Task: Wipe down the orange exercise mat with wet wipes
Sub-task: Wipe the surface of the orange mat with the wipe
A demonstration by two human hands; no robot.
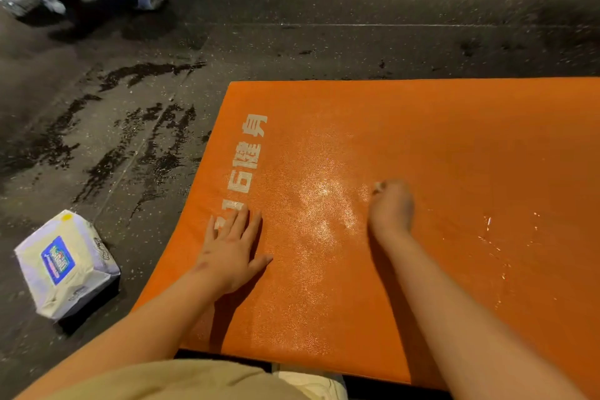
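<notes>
The main risk, as I judge it, is uneven coverage. The right hand [391, 208] is blurred, and only a scrap of white, apparently the wet wipe [378, 187], shows at its fingertips. A wipe balled that small touches little of the orange mat [422, 140] per pass and could leave dry strips between the strokes. It may also dry out or slip from the fingers. The damp sheen [321, 201] lies just left of the right hand, between the two hands. The mat far ahead of both hands looks matt and, I judge, unwiped. The floor [292, 49] ahead and left of the left hand [232, 250] carries wet streaks, so the mat could slide under a hard push.

The left hand lies flat with its fingers spread, pressing the mat close to its left edge, fingertips on the white lettering [250, 159], arm stretched forward as a brace. The right hand has its fingers curled down round the wipe, wrist bent, forearm reaching out over the mat. The pack of wet wipes [65, 265] sits on the floor, well to the left of the left hand.
</notes>
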